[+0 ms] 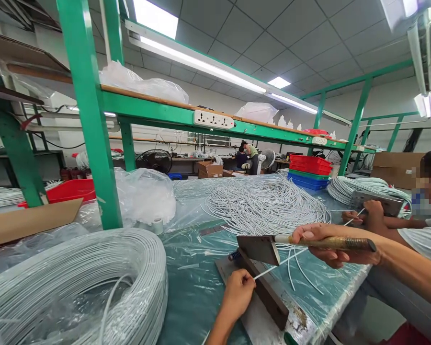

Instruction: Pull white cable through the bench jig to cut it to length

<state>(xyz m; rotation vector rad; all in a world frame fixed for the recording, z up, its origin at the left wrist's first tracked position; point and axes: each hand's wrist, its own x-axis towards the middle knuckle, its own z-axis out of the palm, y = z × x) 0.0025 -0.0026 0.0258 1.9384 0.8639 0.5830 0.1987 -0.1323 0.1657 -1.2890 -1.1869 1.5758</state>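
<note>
White cable (273, 269) ran taut across a hinged metal cutter (262, 282) that sat near the table's front edge. The left hand (238, 292) was closed, pinching the cable's near end between thumb and fingers just beside the cutter's base bar. The right hand (330, 247) was wrapped in a full grip around the cutter's wooden handle (330, 242), holding the dark blade (259, 249) raised above the base, with the cable passing beneath it. A few cut lengths (301, 275) lay on the teal plastic-covered table (197, 287) just past the cutter. A large coil of white cable (75, 282) sat at the near left, and a looser heap (262, 203) was spread across the middle of the table. To the right, a co-worker's hands (366, 213) held another white cable at a second cutter (375, 201). Stacked red, green and blue trays (309, 172) stood farther back.
</note>
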